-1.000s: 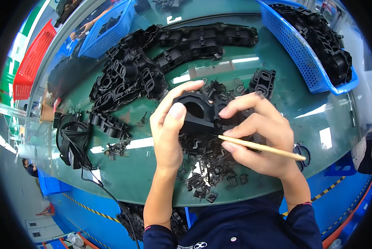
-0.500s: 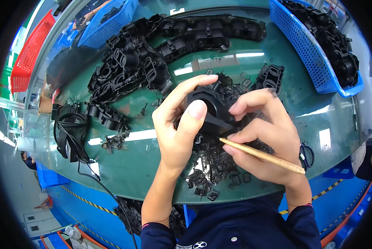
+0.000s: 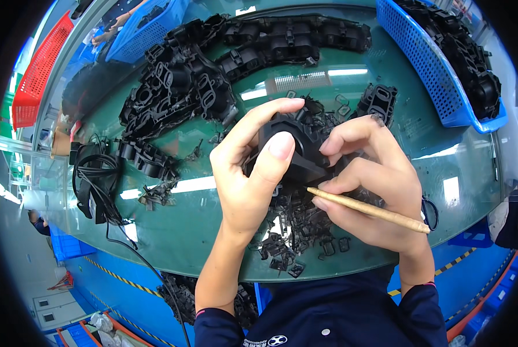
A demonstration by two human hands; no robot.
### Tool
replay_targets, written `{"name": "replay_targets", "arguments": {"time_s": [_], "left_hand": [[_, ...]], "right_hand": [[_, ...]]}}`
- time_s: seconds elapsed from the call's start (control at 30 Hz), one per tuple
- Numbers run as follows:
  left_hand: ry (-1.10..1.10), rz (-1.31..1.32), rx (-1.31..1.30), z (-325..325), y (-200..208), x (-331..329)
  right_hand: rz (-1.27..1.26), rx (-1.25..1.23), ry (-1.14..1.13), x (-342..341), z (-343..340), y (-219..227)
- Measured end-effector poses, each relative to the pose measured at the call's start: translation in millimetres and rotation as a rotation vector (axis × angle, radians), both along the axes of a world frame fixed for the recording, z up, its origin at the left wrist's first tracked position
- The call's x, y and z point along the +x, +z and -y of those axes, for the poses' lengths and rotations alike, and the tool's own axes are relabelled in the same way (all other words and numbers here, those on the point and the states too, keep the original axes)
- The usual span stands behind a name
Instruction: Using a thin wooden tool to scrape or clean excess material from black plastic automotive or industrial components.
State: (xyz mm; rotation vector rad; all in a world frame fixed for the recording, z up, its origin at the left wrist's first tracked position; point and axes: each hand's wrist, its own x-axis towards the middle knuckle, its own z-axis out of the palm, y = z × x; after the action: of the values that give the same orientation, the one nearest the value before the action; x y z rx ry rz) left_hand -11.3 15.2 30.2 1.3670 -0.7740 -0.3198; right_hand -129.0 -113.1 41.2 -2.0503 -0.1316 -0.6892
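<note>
My left hand (image 3: 247, 168) is closed round a black molded plastic part (image 3: 304, 165) with a round opening, its thumb lying across the front. In my right hand (image 3: 380, 191) is a slender tan stick-like tool (image 3: 369, 210), tapered toward the end at the fingertips. The right index fingertip meets the part's right edge. Whether the tool has a blade cannot be made out. Beneath both hands lies a heap of small black plastic scraps (image 3: 293, 231), partly hidden by them.
Black molded parts are piled at the far left (image 3: 178, 92) and along the back (image 3: 293, 40) of the green table (image 3: 212, 254). A blue basket (image 3: 438, 75) of parts stands far right. A coiled black cable (image 3: 98, 173) lies left. A person's hand (image 3: 105, 36) shows at the upper left.
The black part has turned and tilted slightly in my left hand, and the left thumb has shifted right and up over its opening. The right hand keeps its hold with a small shift.
</note>
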Motion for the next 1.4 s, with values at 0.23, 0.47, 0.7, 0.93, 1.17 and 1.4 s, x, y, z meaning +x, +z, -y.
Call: {"name": "replay_targets", "arguments": {"time_s": [0.23,0.47,0.7,0.93,1.17,1.4], "left_hand": [[0.007,0.019,0.011,0.4,-1.6,-1.0],[0.035,-0.050,0.020,1.7,-0.3,-0.9],[0.139,-0.108,0.081,3.8,1.1,-1.1],[0.127,-0.149,0.069,4.4,-2.2,-0.3],[0.099,-0.185,0.002,4.8,1.3,-0.6],[-0.007,-0.260,-0.099,4.0,-3.4,0.9]], "right_hand": [[-0.020,-0.005,0.015,1.4,0.7,-1.4],[0.030,-0.146,-0.034,4.0,-3.9,-7.4],[0.321,-0.363,-0.127,10.8,-11.0,-15.9],[0.394,-0.436,-0.149,11.5,-8.1,-17.7],[0.231,-0.129,-0.021,4.8,-4.0,-9.2],[0.196,-0.094,-0.010,5.1,-5.3,-6.6]]}}
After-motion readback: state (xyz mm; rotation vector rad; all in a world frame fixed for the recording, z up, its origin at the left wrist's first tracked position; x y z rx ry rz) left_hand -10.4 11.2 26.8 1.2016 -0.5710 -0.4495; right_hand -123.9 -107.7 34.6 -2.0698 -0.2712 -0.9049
